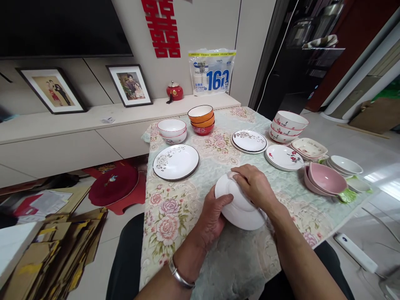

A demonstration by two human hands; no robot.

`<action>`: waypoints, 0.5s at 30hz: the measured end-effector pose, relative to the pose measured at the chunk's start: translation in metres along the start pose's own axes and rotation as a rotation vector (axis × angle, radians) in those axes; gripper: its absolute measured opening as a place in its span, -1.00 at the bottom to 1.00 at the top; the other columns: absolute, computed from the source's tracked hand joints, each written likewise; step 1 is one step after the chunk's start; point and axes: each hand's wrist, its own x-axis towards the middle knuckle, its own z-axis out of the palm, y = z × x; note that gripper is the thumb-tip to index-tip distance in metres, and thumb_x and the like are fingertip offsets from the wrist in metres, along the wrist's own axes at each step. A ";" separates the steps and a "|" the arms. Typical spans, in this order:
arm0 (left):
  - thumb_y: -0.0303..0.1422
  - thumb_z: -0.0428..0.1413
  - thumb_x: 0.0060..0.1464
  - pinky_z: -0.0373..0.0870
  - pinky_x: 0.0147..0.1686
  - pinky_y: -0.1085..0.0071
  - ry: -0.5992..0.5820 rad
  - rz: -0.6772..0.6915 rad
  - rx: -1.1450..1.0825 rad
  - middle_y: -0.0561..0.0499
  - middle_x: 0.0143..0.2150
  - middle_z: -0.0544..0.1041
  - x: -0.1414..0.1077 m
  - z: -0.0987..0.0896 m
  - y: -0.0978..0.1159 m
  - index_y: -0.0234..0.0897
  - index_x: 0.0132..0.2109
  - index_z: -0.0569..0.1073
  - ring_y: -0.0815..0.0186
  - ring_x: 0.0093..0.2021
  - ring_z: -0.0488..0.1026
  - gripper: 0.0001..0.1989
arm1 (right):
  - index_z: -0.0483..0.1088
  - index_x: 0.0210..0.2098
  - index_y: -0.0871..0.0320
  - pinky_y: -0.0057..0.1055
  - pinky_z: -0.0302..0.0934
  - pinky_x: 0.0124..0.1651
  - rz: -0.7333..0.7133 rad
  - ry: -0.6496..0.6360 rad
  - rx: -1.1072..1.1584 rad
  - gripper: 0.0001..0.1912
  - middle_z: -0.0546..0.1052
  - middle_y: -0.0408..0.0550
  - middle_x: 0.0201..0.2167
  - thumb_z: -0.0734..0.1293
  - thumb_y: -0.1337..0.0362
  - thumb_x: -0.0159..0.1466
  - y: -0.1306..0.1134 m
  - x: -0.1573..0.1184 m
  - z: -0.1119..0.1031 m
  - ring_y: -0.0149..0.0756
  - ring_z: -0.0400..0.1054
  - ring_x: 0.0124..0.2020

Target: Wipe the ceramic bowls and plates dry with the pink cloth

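A white plate (pixel 242 210) is tilted above the near part of the table, its plain underside with a foot ring facing me. My left hand (pixel 215 212) grips its left edge, the thumb lying over the underside. Across the upper right of the plate lies my right hand (pixel 254 185), fingers bent and pressed against it near the rim. Something small and pale shows by those fingertips, but I cannot make it out. Closest beyond the hands are a flower-patterned plate stack (pixel 249 141) and a large white plate with a dark rim (pixel 176 161).
White bowls with red rims (pixel 171 130) and orange bowls (pixel 201 116) stand at the back. On the right are red-flowered bowls (pixel 288 125), small plates (pixel 283 157), square dishes (pixel 309 148), pink bowls (pixel 326 179) and white bowls (pixel 346 164). A floral cloth (pixel 168 229) covers the table.
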 end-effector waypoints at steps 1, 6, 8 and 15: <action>-0.45 0.29 -0.19 0.35 -0.15 0.28 0.000 0.001 -0.014 -0.10 -0.19 0.61 0.000 0.000 0.000 -0.33 -0.02 0.50 0.15 -0.19 0.49 -0.51 | 0.50 -0.04 0.11 -0.26 0.21 0.03 -0.047 -0.007 0.051 -0.74 0.55 0.01 -0.13 0.25 0.28 0.34 -0.007 -0.001 0.000 -0.16 0.36 -0.05; -0.49 0.30 -0.18 0.34 -0.16 0.35 -0.001 -0.006 -0.049 -0.02 -0.21 0.60 0.003 0.001 0.001 -0.30 -0.05 0.50 0.27 -0.25 0.47 -0.54 | 0.50 -0.07 0.11 -0.28 0.20 0.07 -0.211 -0.048 0.186 -0.77 0.58 -0.04 -0.11 0.27 0.31 0.32 -0.020 0.001 0.004 -0.22 0.37 -0.04; -0.50 0.28 -0.19 0.35 -0.17 0.33 -0.024 -0.008 -0.024 -0.05 -0.20 0.61 0.002 0.001 0.001 -0.31 -0.03 0.50 0.22 -0.22 0.48 -0.52 | 0.50 -0.05 0.11 -0.24 0.19 0.06 -0.131 -0.024 0.126 -0.75 0.57 -0.01 -0.10 0.26 0.28 0.34 -0.011 0.003 0.005 -0.18 0.36 -0.04; -0.50 0.24 -0.25 0.34 -0.27 0.34 0.008 -0.012 0.057 -0.06 -0.30 0.60 -0.001 0.003 0.002 -0.35 -0.10 0.51 0.17 -0.26 0.48 -0.56 | 0.51 -0.07 0.12 -0.23 0.19 0.03 -0.025 -0.031 0.045 -0.74 0.57 0.01 -0.13 0.23 0.25 0.36 -0.005 -0.001 -0.003 -0.16 0.38 -0.08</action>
